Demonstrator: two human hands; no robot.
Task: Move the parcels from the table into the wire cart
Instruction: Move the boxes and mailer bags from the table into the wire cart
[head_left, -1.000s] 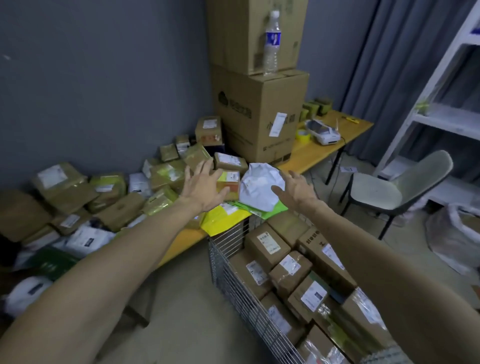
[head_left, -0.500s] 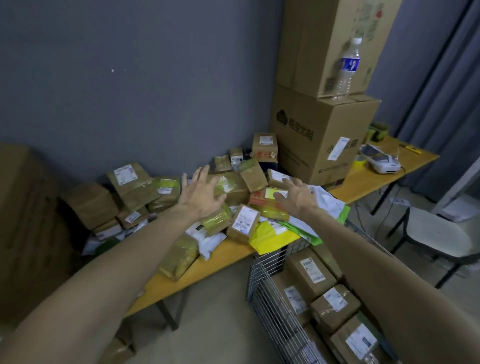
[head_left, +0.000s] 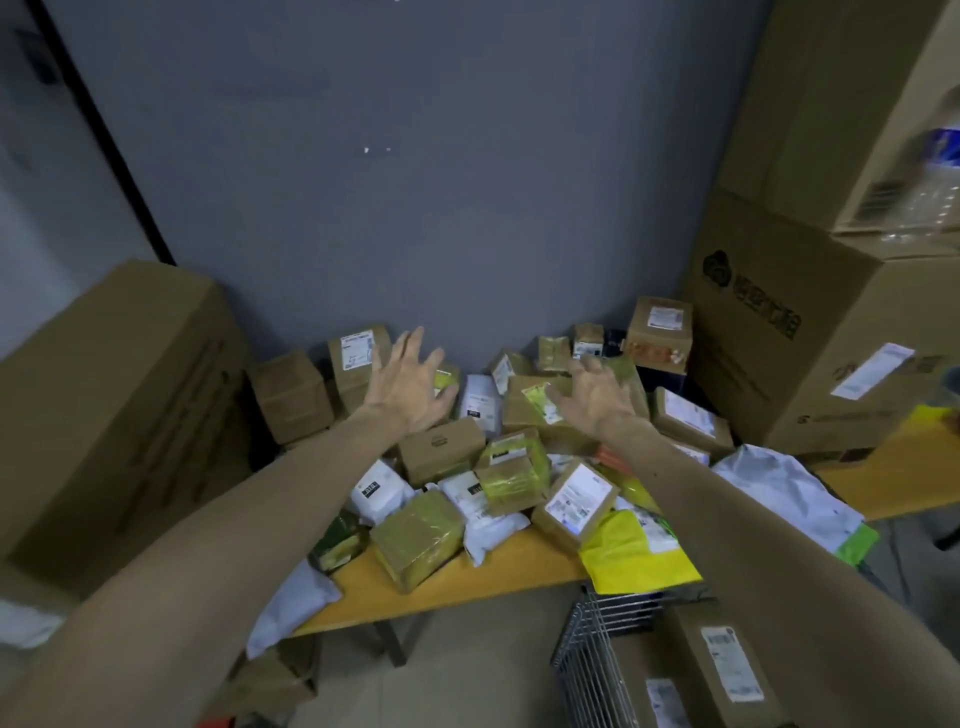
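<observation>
Both hands — left (head_left: 408, 382), right (head_left: 597, 392) — hover apart with fingers spread, holding nothing, above parcels (head_left: 441, 452) heaped toward the surface's (head_left: 483, 577) back edge; the wire cart (head_left: 597, 660) stands below its front edge.

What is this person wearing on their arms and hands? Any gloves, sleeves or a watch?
Nothing that shows. The left hand and right hand are bare, with no gloves and no rings that can be made out in this slightly blurred view. Neither wrist carries a watch or band. Both arms are uncovered right to the picture's edge, so no sleeve is in view.
</observation>
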